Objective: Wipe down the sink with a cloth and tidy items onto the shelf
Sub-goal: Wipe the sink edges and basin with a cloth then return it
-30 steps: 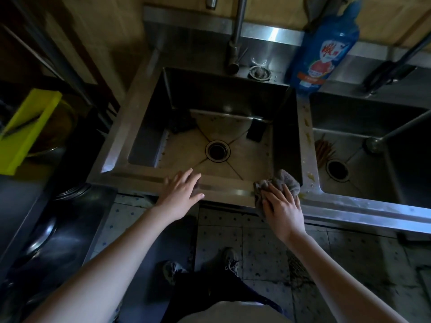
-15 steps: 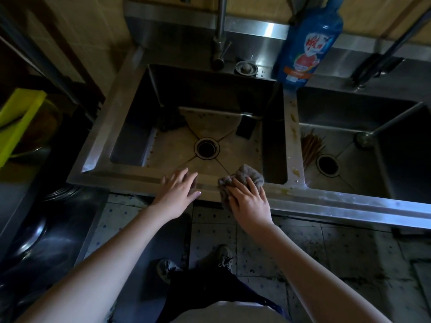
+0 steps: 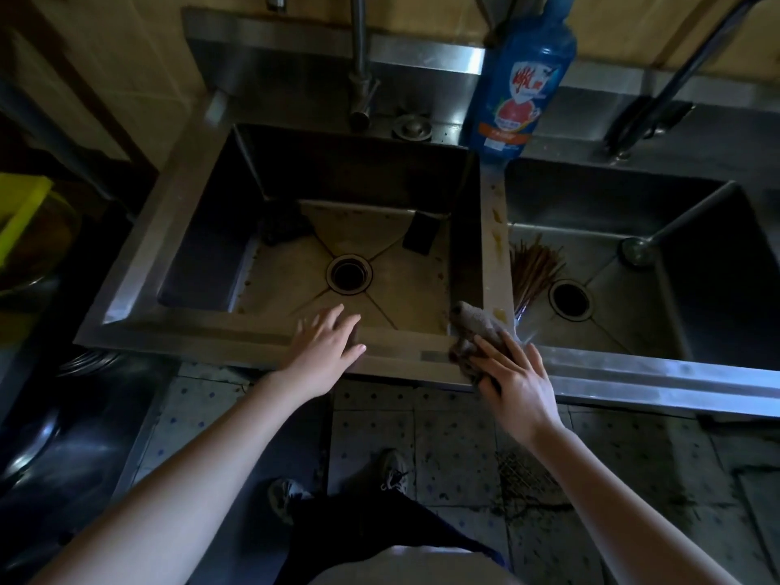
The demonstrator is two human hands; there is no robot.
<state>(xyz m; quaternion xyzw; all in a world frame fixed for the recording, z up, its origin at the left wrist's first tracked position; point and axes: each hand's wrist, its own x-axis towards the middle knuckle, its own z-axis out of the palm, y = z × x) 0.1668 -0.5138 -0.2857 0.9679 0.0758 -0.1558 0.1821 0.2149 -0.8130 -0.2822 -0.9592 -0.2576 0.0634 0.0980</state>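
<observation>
A steel double sink (image 3: pixel 211 331) fills the view. My right hand (image 3: pixel 513 375) presses a brownish-grey cloth (image 3: pixel 475 327) onto the front rim, where the stained divider (image 3: pixel 496 255) between the two basins meets it. My left hand (image 3: pixel 327 346) rests flat and empty on the front rim of the left basin, fingers spread. In the left basin lie a dark scrubber (image 3: pixel 283 225) and a black sponge (image 3: pixel 420 238) near the drain (image 3: pixel 349 274). A blue detergent bottle (image 3: pixel 521 82) stands on the back ledge.
The right basin holds a bundle of thin wooden sticks (image 3: pixel 534 270) and a ladle (image 3: pixel 637 251) beside its drain (image 3: pixel 570 299). A tap (image 3: pixel 361 65) rises behind the left basin. A yellow-green board (image 3: pixel 21 213) and dark pans sit at the left. Tiled floor lies below.
My right hand slid the cloth left along the front rim, then back right to the divider corner. My left hand stayed resting on the rim.
</observation>
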